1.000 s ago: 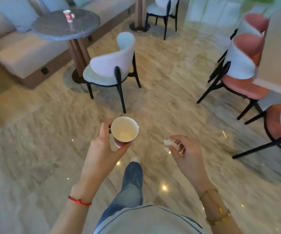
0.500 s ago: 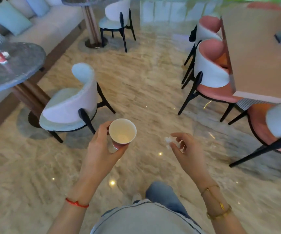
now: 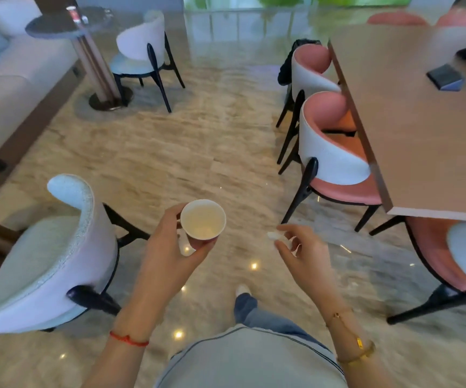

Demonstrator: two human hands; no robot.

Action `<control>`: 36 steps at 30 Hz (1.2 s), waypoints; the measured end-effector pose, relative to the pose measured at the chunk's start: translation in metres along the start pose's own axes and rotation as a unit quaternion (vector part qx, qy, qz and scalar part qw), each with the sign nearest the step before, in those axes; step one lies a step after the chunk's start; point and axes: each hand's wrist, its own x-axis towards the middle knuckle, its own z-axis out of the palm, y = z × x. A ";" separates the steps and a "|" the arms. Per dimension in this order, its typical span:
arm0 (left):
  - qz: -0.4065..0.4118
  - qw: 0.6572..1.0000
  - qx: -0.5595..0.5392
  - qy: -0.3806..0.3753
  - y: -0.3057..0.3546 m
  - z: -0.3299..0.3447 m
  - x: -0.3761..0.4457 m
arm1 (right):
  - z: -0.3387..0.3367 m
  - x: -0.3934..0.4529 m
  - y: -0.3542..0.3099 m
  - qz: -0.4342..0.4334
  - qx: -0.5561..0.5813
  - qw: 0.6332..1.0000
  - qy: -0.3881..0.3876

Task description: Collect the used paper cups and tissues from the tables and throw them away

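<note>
My left hand (image 3: 167, 256) grips an empty paper cup (image 3: 203, 219), white inside and red outside, held upright at waist height over the marble floor. My right hand (image 3: 304, 256) pinches a small crumpled white tissue (image 3: 278, 239) between thumb and fingers, just right of the cup. Far back at the upper left, another red paper cup (image 3: 73, 14) stands on a round dark table (image 3: 58, 25) beside something small and white.
A pale blue chair (image 3: 55, 261) stands close at my left. Pink chairs (image 3: 335, 152) line a long wooden table (image 3: 422, 130) on the right, with a dark box (image 3: 446, 77) on it. A sofa (image 3: 8, 88) runs along the left. Open marble floor (image 3: 198, 147) lies ahead.
The view has swung right as I walk: the near round table slid out at the left and the long table fills the right. Both hands keep their holds.
</note>
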 end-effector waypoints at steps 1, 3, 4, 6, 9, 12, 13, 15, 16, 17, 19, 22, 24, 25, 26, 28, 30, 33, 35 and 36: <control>0.004 1.000 -0.007 0.001 0.001 0.007 0.030 | -0.002 0.031 0.002 -0.003 -0.006 1.000 0.000; 0.009 1.000 -0.008 0.003 0.003 0.018 0.087 | -0.005 0.093 0.006 -0.010 -0.012 1.000 0.002; 0.012 1.000 -0.005 0.006 0.003 0.023 0.113 | -0.006 0.121 0.006 -0.014 -0.014 1.000 0.002; 0.015 1.000 -0.001 0.011 0.001 0.030 0.161 | -0.006 0.176 0.007 -0.024 -0.020 1.000 -0.001; 0.002 1.000 -0.006 0.017 -0.008 0.039 0.224 | 0.002 0.247 0.011 -0.030 -0.023 0.999 -0.012; -0.006 1.000 -0.008 0.019 -0.022 0.052 0.286 | 0.015 0.312 0.018 -0.028 -0.023 0.999 -0.021; -0.007 1.000 -0.008 0.016 -0.027 0.057 0.308 | 0.020 0.332 0.021 -0.027 -0.024 0.999 -0.023; -0.007 1.000 -0.007 0.009 -0.037 0.069 0.355 | 0.032 0.373 0.028 -0.023 -0.023 0.999 -0.025; -0.007 1.000 -0.007 0.005 -0.042 0.074 0.381 | 0.038 0.396 0.031 -0.021 -0.021 0.999 -0.026; -0.006 1.000 -0.009 0.002 -0.047 0.080 0.408 | 0.044 0.420 0.035 -0.019 -0.022 0.999 -0.029; 0.000 1.000 -0.015 -0.002 -0.054 0.089 0.463 | 0.053 0.471 0.038 -0.019 -0.031 0.999 -0.029; 0.017 1.000 -0.022 -0.007 -0.063 0.097 0.555 | 0.064 0.558 0.038 -0.014 -0.031 0.999 -0.011; 0.034 0.999 -0.014 -0.017 -0.065 0.102 0.618 | 0.068 0.617 0.036 -0.010 -0.030 0.999 0.007; 0.042 0.999 -0.010 -0.022 -0.065 0.105 0.648 | 0.070 0.645 0.035 -0.011 -0.031 0.999 0.018; 0.050 0.998 -0.007 -0.028 -0.065 0.108 0.678 | 0.071 0.672 0.034 -0.011 -0.032 0.999 0.028; 0.063 0.997 -0.002 -0.042 -0.064 0.116 0.734 | 0.072 0.720 0.035 -0.001 -0.029 0.999 0.042; 0.069 0.996 -0.003 -0.056 -0.062 0.126 0.784 | 0.074 0.761 0.040 0.014 -0.024 0.998 0.054; 0.074 0.994 -0.008 -0.078 -0.064 0.146 0.851 | 0.077 0.818 0.055 0.040 -0.020 0.997 0.062; 0.075 0.994 -0.009 -0.086 -0.066 0.163 0.893 | 0.080 0.857 0.068 0.051 -0.020 0.996 0.066; 0.074 0.993 -0.010 -0.087 -0.068 0.172 0.914 | 0.082 0.877 0.075 0.053 -0.020 0.996 0.068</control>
